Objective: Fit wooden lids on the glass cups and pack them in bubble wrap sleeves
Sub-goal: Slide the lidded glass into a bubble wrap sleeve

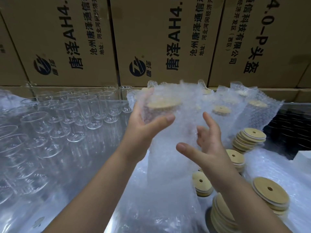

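Observation:
My left hand [148,125] grips a glass cup wrapped in a bubble wrap sleeve [158,98], held up above the table; its wooden lid [164,103] shows through the wrap. Just below and to the right, my right hand [205,145] hovers with spread, relaxed fingers and holds nothing. Several bare glass cups [67,115] stand in rows at the left. Stacks of round wooden lids [249,138] with a centre hole lie at the right, with another lid stack [271,194] nearer me. Wrapped, lidded cups [222,110] stand at the back right.
Printed cardboard boxes [168,39] form a wall behind the table. A pile of flat bubble wrap sleeves [165,190] lies under my hands. A dark surface [292,128] and a white block [303,157] sit at the far right edge.

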